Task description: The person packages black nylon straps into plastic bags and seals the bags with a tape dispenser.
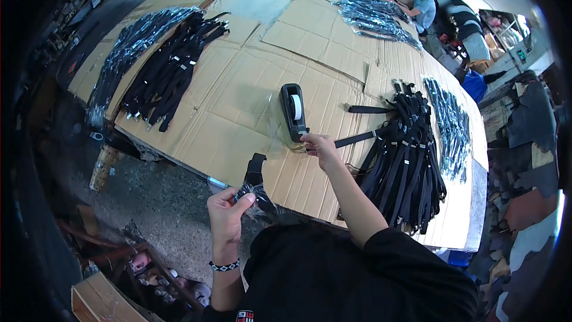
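My left hand point(227, 214) is closed on a black strap point(255, 170), folded and partly wrapped in shiny clear plastic, at the table's near edge. One flat end of the strap sticks up above my thumb. My right hand point(322, 150) pinches at the cutter end of a black tape dispenser point(286, 98); the tape point(297, 107) sits in it as a white-cored roll. The bit of tape at my fingertips hardly shows. Just right of this hand lies a heap of black straps point(405, 155) with small metal fittings, two of them stretching out to the left.
Cardboard point(238, 77) covers the big table. More black straps point(170, 71) and plastic-wrapped straps point(128, 45) lie at the left, wrapped ones point(450, 131) at the right. A co-worker point(424, 9) sits at the far side by another wrapped pile point(375, 15). A wooden box point(104, 298) stands below left.
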### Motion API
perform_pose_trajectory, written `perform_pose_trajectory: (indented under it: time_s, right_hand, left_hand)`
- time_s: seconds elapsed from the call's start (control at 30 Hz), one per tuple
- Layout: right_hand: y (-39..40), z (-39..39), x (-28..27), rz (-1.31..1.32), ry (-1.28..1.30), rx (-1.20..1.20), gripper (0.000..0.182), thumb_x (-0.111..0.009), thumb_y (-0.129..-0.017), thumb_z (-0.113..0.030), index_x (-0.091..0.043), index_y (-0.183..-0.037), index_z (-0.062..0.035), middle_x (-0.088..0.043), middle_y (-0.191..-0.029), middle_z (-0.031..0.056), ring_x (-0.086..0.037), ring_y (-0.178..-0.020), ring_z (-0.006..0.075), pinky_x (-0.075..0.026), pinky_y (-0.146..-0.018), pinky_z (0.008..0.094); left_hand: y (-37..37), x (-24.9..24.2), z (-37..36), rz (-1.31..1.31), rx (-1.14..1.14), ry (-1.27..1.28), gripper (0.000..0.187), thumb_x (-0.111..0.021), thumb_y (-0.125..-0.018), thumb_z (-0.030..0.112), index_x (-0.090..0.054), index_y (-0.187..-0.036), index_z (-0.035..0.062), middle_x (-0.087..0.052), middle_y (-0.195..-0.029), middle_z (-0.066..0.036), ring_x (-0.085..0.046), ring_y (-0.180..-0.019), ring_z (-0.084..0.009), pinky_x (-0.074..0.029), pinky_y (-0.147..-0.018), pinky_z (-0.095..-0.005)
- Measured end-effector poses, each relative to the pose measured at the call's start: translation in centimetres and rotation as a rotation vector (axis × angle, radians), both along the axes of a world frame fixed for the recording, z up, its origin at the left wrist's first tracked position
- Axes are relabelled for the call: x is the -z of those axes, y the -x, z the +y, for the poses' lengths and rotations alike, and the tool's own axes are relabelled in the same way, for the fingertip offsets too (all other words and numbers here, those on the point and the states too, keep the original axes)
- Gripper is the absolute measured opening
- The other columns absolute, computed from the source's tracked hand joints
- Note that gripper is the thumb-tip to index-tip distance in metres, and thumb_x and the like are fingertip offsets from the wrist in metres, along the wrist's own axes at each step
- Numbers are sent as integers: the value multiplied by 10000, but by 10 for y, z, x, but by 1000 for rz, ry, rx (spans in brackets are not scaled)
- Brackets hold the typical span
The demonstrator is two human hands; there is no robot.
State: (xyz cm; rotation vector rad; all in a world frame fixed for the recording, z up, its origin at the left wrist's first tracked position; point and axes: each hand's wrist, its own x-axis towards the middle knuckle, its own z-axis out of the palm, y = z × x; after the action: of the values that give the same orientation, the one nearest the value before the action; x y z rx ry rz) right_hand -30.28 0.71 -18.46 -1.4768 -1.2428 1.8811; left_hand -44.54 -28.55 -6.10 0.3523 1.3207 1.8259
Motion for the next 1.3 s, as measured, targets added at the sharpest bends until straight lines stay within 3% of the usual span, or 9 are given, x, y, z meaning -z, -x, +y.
perform_pose_trajectory:
  time_s: [0.23,0.37,0.53,0.7,0.77,0.93,1.03,1.17,1.3]
  right_hand:
    - [-1,0,23,3,-89,-41,228,-755,-875,-256,-750,-891,-29,-684,-823,18,-574,-705,112,-433,-651,276]
    - [2,-9,16,-91,-323,-54,243,-770,-872,-255,-757,-825,-17,-656,-754,20,-537,-683,81,-413,-579,291]
    - [3,-5,42,-255,-805,-105,237,-747,-867,-192,-724,-839,42,-646,-845,157,-633,-807,264,-498,-733,377]
    - [2,-13,66,-332,-1061,-71,150,-711,-840,-114,-715,-834,36,-633,-897,187,-631,-844,337,-507,-758,424]
    - [-6,-25,70,-324,-942,-105,130,-692,-831,-96,-705,-830,33,-630,-902,193,-630,-871,364,-511,-769,434]
    - [-27,-42,6,-157,-917,-182,210,-733,-849,-161,-698,-855,47,-639,-782,173,-614,-733,317,-504,-699,399]
    - [-51,-45,-61,103,-651,-352,269,-661,-984,-218,-722,-979,44,-700,-796,49,-635,-740,112,-524,-701,295]
    - [-84,-73,-164,225,-542,-515,214,-673,-979,-126,-702,-1063,69,-688,-831,41,-636,-795,108,-543,-759,254]
    - [-112,-88,-206,391,-563,-693,201,-681,-965,-107,-711,-1108,31,-687,-834,39,-617,-800,105,-518,-726,267]
  left_hand:
    - [1,3,3,8,4,16,69,-704,-825,-70,-726,-888,-53,-689,-792,-15,-592,-696,-56,-455,-647,-206]
    - [1,2,1,29,31,74,75,-712,-806,-73,-721,-879,-57,-677,-778,-10,-592,-697,-70,-458,-652,-217]
    - [-3,7,3,44,-3,48,75,-706,-792,-85,-713,-863,-62,-668,-762,-30,-590,-676,-90,-460,-638,-231]
    - [-15,-12,9,25,23,-2,76,-722,-785,-72,-705,-856,-47,-676,-775,-34,-598,-663,-90,-466,-622,-233]
    - [-23,-17,8,51,7,-18,60,-727,-789,-53,-704,-843,-40,-671,-771,-35,-602,-672,-87,-469,-638,-228]
    - [-44,-31,3,173,-65,-37,63,-722,-800,-34,-701,-851,-65,-674,-778,-45,-604,-676,-98,-474,-647,-231]
    - [-57,-39,-2,233,-60,49,103,-744,-812,-1,-712,-878,-74,-673,-753,-44,-607,-669,-89,-476,-615,-230]
    - [-82,-51,1,276,-35,89,119,-758,-839,12,-723,-914,-73,-689,-777,-26,-602,-675,-52,-458,-600,-205]
    - [-107,-60,9,242,-22,76,111,-748,-854,11,-723,-921,-74,-697,-794,-26,-607,-684,-48,-463,-608,-194]
